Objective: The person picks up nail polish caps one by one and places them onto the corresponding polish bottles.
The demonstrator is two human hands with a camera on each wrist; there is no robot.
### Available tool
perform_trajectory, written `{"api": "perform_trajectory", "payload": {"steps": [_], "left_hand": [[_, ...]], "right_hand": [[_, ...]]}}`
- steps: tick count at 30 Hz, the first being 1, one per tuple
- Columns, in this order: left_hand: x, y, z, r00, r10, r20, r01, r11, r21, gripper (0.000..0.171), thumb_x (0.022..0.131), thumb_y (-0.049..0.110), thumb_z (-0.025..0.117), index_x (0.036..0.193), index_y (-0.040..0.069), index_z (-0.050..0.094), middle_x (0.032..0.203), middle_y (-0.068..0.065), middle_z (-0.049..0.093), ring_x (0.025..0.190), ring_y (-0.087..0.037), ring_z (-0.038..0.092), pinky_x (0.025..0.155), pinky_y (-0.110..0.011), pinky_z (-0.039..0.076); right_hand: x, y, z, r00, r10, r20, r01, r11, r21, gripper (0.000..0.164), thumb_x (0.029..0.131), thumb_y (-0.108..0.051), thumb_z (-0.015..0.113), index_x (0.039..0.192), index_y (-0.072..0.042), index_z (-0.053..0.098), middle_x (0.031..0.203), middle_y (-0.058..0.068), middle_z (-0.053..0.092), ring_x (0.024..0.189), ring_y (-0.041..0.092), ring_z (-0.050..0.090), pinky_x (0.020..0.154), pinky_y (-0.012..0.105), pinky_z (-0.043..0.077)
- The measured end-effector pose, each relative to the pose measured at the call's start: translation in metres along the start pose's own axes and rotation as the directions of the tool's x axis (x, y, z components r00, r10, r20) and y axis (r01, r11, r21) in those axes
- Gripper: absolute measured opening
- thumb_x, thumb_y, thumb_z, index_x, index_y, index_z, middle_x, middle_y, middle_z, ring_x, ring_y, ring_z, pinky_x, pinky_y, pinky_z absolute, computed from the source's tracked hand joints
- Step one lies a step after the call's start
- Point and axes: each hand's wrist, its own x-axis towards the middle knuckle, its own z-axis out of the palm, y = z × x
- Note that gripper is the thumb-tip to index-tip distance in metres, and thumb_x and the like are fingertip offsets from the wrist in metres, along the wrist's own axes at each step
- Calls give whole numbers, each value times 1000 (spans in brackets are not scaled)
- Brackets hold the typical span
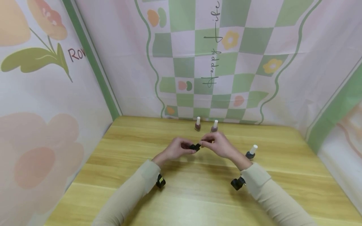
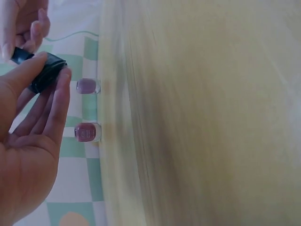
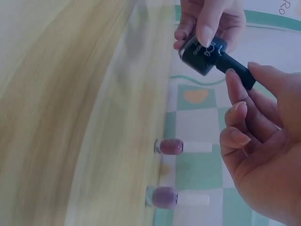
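My left hand (image 1: 178, 148) grips the dark body of a nail polish bottle (image 3: 200, 55) between thumb and fingers. The black cap (image 3: 236, 70) of that bottle is pinched by my right hand (image 1: 217, 144), thumb against forefinger. Cap and bottle appear joined, tilted, above the wooden table. Behind the hands stand a reddish-brown nail polish bottle (image 1: 197, 126) and a mauve one (image 1: 214, 128), both upright with white caps. A dark blue bottle (image 1: 250, 154), also white-capped, stands beside my right forearm.
The wooden table (image 1: 192, 201) meets a checked green and white cloth (image 1: 203, 69) at its back edge. Another printed cloth (image 1: 42, 131) hangs on the left. Black wrist cameras (image 1: 161, 181) sit under both cuffs.
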Motion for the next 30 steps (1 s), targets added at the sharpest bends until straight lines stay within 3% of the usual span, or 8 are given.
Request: {"api": "perform_trajectory", "payload": {"steps": [8, 18, 30], "left_hand": [[-1, -1, -2, 992, -48, -117, 47, 999, -6, 15, 91, 14, 80, 104, 9, 76, 97, -2, 74, 88, -13, 71, 81, -27, 60], [-1, -5, -3, 989, -54, -135, 47, 997, -57, 21, 91, 8, 78, 110, 1, 71, 105, -10, 73, 95, -19, 72, 85, -27, 60], [-4, -10, -16, 977, -53, -208, 54, 999, -3, 15, 90, 7, 79, 104, 5, 74, 100, -6, 74, 92, -17, 70, 85, -31, 59]], "right_hand": [[3, -3, 6, 997, 35, -62, -33, 999, 44, 15, 97, -26, 73, 106, -15, 77, 92, 1, 73, 79, 19, 63, 63, 33, 52], [8, -1, 13, 994, 55, -95, -46, 995, 94, 17, 97, -20, 74, 110, -10, 76, 99, 4, 74, 85, 19, 64, 68, 34, 54], [25, -3, 29, 989, 77, -123, -61, 990, 125, 18, 97, -19, 73, 113, -11, 77, 106, 5, 75, 87, 23, 64, 67, 34, 52]]}}
